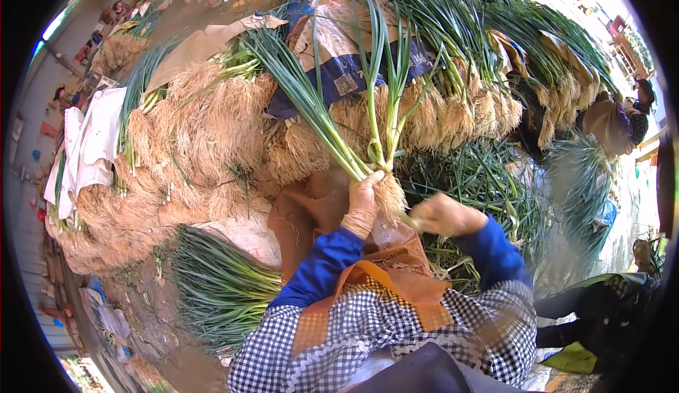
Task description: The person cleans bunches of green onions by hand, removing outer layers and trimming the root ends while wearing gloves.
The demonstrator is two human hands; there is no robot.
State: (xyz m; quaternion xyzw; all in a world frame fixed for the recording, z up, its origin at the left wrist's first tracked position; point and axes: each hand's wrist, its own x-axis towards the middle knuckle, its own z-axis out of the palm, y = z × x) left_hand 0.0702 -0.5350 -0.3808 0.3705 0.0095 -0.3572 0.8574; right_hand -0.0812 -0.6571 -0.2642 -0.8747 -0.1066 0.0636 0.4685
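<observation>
Nearest, a checked cloth smock [424,322] with blue cuffs [322,269] covered the person's bent arms. Over the lap, the left hand [363,196] was closed firmly around a bunch of green onions [373,113] just above its roots, knuckles up, the leaves fanning away toward the far side. The right hand [447,215] hovered just beside the roots, fingers curled; it was blurred, and I could not tell whether it gripped anything.

Below the hands hung a smooth brown apron [300,216], creased and wet-looking. To its left lay a sheaf of long green leaves [219,283], and beyond that sheaf's outer edge some muddy floor [138,290] gave open room. To the right, tangled loose leaves [488,188] came close to the right hand, leaving less space there.

Farther off, a heap of onions [201,124] rose like a wall, its edge a shaggy fringe of straw-coloured, hair-fine roots. A crinkled white-and-blue sheet [338,36] lay over part of it, with more flat, glossy leaves beyond.
</observation>
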